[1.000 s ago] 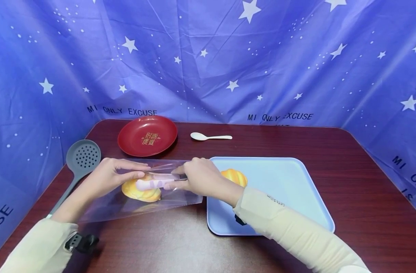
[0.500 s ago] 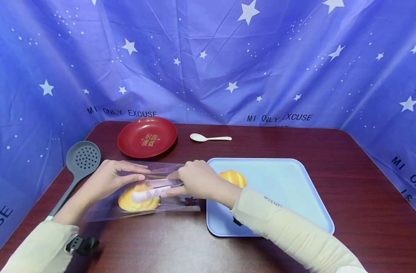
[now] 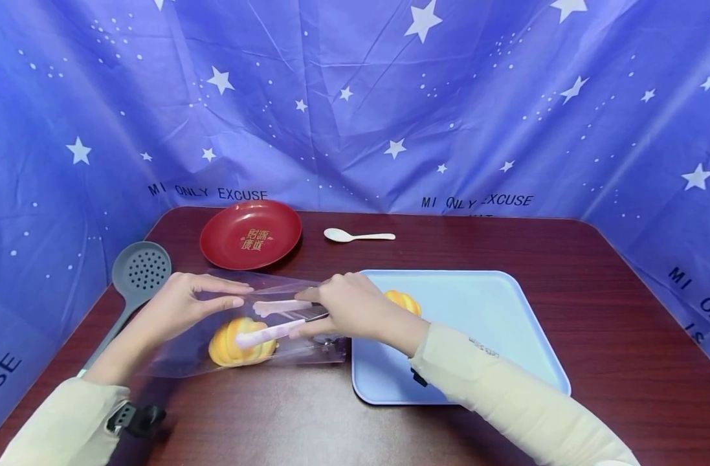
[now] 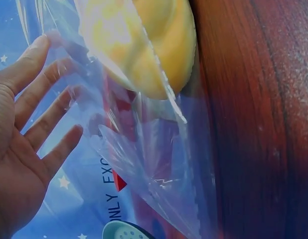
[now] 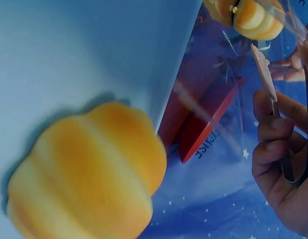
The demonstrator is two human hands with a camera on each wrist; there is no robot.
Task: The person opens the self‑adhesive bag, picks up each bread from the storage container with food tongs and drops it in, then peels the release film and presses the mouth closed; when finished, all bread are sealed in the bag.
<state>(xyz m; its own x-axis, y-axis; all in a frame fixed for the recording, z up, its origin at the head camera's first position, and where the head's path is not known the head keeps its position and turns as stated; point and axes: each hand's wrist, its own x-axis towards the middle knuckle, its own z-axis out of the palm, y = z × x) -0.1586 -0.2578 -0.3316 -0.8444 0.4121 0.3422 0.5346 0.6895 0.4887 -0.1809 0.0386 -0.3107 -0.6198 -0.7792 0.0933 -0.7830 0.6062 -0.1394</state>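
Tongs [image 3: 272,332] in right grip [image 3: 350,305]

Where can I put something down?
Bare table: right of the blue tray, and in front, between tray and left sleeve. The tray's back right corner is bare. Crowded: the left, with left hand, right hand, tongs, bag and bread near red plate and slotted turner.

We see pale glare on the glossy dark-red wooden table [image 3: 320,414] and wrinkled clear plastic bag [image 4: 159,167]; the right wrist view looks dimmer.
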